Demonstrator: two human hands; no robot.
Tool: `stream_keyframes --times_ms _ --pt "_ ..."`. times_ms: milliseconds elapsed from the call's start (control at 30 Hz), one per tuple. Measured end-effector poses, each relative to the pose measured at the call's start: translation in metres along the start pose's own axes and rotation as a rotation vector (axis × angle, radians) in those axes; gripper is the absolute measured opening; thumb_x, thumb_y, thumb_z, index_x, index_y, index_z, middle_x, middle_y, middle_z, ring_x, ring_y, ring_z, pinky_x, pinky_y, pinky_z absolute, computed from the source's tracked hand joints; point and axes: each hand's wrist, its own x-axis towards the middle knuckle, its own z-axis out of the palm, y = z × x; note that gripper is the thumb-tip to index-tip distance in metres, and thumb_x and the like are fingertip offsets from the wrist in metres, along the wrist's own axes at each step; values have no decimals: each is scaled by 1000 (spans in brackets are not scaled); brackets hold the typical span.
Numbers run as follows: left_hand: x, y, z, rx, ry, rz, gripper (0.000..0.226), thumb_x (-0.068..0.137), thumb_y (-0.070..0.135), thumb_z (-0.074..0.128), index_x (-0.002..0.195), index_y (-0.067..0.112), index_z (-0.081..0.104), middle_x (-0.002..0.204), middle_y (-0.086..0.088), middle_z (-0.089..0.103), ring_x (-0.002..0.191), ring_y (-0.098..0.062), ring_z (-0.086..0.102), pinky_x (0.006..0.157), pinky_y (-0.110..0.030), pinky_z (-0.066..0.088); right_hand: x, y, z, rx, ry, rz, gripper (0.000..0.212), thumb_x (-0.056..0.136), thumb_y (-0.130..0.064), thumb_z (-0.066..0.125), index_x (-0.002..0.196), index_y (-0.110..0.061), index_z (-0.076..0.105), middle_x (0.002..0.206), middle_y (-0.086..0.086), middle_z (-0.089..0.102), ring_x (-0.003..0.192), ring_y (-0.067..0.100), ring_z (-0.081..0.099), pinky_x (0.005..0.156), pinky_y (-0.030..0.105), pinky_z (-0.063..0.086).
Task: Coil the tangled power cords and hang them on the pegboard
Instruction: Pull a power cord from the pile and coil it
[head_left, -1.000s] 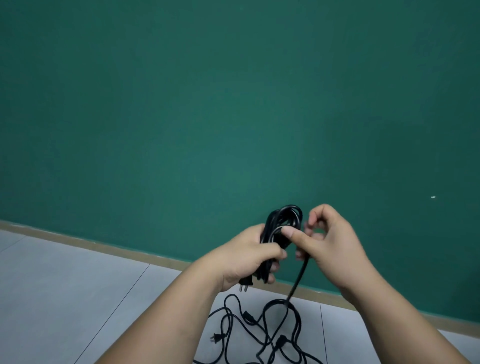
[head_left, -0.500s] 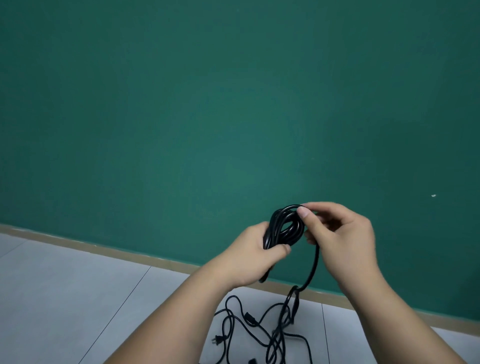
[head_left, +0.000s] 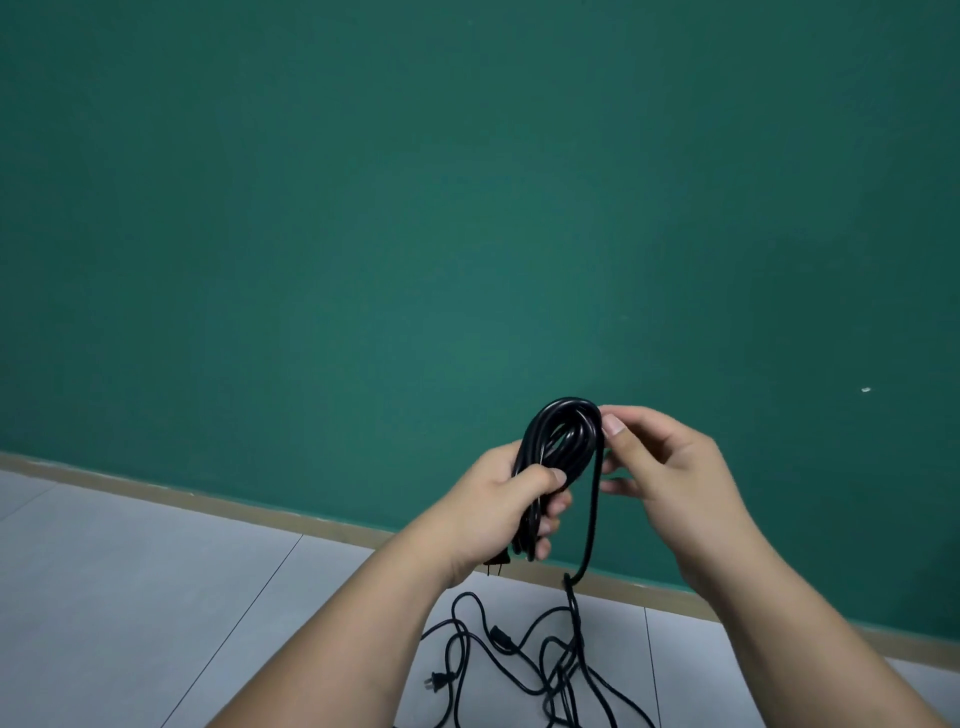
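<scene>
Gripping the coil (head_left: 563, 447) in your left hand (head_left: 498, 506), fingers (head_left: 557, 505) curled round it, you seemingly pinched its top loop with your right hand (head_left: 672, 478); one strand (head_left: 592, 519) hung to the cords (head_left: 519, 662) tangled on the floor (head_left: 156, 597).

Glossy black plastic-sheathed cord (head_left: 563, 441) — against a matt green wall (head_left: 467, 208) and smooth, pale grey floor tiles (head_left: 130, 597).

Soft, even light is falling on the green wall (head_left: 363, 234), which is getting darker toward the corners and the right side. The coiled cord (head_left: 563, 436) in my left hand (head_left: 498, 499) is showing small glossy highlights. Everything is looking slightly soft.
</scene>
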Motion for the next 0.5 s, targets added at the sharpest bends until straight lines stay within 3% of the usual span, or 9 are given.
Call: stream_keyframes --times_ms 133,233,333,400,500 --pt "1 -4 3 122 69 80 10 105 12 56 96 14 53 78 -9 49 63 -20 48 58 -35 50 -4 4 13 -22 76 -32 21 107 -19 61 104 -28 79 93 -3 79 76 14 70 69 32 62" --pt "1 -7 5 165 104 107 7 106 18 60 99 19 61 79 -11 50 68 -24 51 63 -40 53 -5 3 18 -55 93 -34 23 109 -19 57 104 -29 77 93 -7 79 78 18 73 70 37 64" --pt "4 -11 5 201 138 115 4 105 21 61 104 18 62 82 -9 59 72 -26 56 69 -46 54 -7 2 21 -159 63 -84 24 107 -44 52 109 -32 73 95 -10 77 79 14 74 75 42 64" --pt "7 -15 3 308 164 142 8 103 27 62 110 24 64 92 -2 69 82 -19 64 77 -48 58 -8 1 21 -208 48 -103 33 101 -54 53 118 -33 72 97 -9 77 82 13 74 73 36 65" --pt "8 -19 2 489 182 177 23 100 38 62 122 40 62 114 10 72 107 -8 67 98 -42 56 -7 -1 22 -210 50 -101 22 103 -42 61 117 -34 76 102 -6 77 80 17 74 68 34 66"
